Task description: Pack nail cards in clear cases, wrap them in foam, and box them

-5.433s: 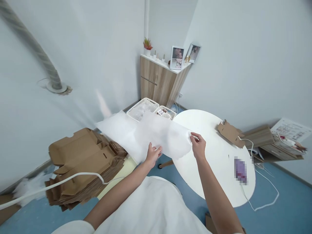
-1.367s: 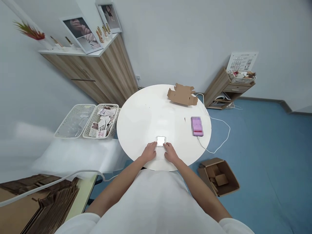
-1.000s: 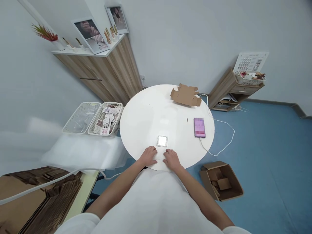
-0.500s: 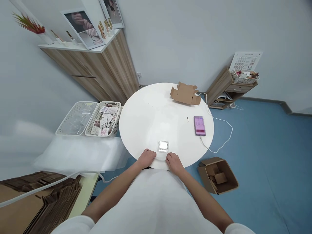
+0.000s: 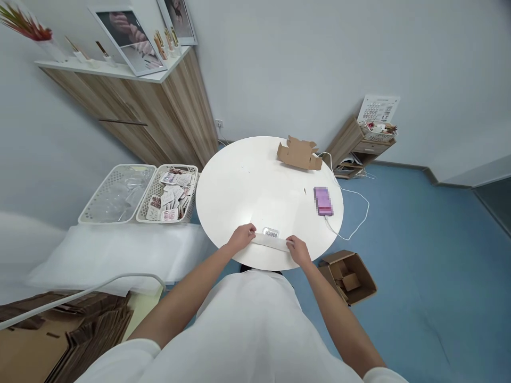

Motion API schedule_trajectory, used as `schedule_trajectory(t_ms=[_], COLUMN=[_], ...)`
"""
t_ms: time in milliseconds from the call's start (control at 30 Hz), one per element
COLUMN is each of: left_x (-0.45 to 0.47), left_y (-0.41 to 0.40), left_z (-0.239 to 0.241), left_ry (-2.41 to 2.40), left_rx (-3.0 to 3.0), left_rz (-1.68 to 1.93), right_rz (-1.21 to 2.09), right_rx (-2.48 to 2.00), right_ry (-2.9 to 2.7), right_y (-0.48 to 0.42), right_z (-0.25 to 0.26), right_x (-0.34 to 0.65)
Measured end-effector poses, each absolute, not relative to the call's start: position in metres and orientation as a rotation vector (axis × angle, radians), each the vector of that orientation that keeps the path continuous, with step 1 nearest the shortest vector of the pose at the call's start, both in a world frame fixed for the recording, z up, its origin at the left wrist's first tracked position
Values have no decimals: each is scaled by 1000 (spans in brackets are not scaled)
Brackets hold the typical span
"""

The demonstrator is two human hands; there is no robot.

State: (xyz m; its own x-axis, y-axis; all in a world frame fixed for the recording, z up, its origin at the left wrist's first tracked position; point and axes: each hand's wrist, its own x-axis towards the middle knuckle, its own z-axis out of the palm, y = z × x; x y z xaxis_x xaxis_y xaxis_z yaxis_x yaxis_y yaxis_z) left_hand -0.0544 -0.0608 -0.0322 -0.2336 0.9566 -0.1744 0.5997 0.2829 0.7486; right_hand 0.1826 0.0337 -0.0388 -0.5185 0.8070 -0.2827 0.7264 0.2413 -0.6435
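My left hand [image 5: 241,237] pinches the left end of a thin white sheet [image 5: 271,242], which looks like packing foam. The sheet's right end is between the fingers of my right hand [image 5: 298,249]. Its lifted edge forms a narrow band between the hands, near the front edge of the round white table [image 5: 231,183]. Just beyond that band lies a small clear case [image 5: 271,232] with small shiny pieces in it, its near side partly covered by the sheet.
Towards the back of the table lies an unfolded cardboard box [image 5: 298,154]. A purple pixelated item [image 5: 323,201] with a white cable is at the right. White baskets [image 5: 138,215] stand at the left above stacked white sheets [image 5: 115,250]. An open carton [image 5: 365,291] sits on the floor.
Both hands have moved up from the table's front edge and slightly apart. They have raised the near edge of the white sheet, which now hides part of the clear case.
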Motion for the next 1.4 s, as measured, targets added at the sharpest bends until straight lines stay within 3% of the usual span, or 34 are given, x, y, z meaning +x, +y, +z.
schedule_trajectory(t_ms=[167,300,500,667,767,967,1400], left_x=[-57,-44,-31,-34,-38,-40,-46], left_y=[-42,-48,-68,-62,-54,-49,-107], left_z=[-44,-46,-54,-62,-58,-44,-49], left_ry=[2131,2312,1760,1794,1752,1696,1622], left_rx=[1212,1481,2175,2205,2234,2136,2169], left_rz=[832,814,460,189,133,107,58], right_rz=[1113,1071,1031,553,635,871,796], right_rx=[-1778,-1871,-1905,-1566,-1252,-1216,-973], right_ry=[-2151,-2089,-2062,-2319,-2676,-2802,-2966], right_y=[39,31,26,11,2,6,-39], right_z=[-52,-63,-62,-51,-52,-57,-53], right_x=[176,177,174,157,141,129,131])
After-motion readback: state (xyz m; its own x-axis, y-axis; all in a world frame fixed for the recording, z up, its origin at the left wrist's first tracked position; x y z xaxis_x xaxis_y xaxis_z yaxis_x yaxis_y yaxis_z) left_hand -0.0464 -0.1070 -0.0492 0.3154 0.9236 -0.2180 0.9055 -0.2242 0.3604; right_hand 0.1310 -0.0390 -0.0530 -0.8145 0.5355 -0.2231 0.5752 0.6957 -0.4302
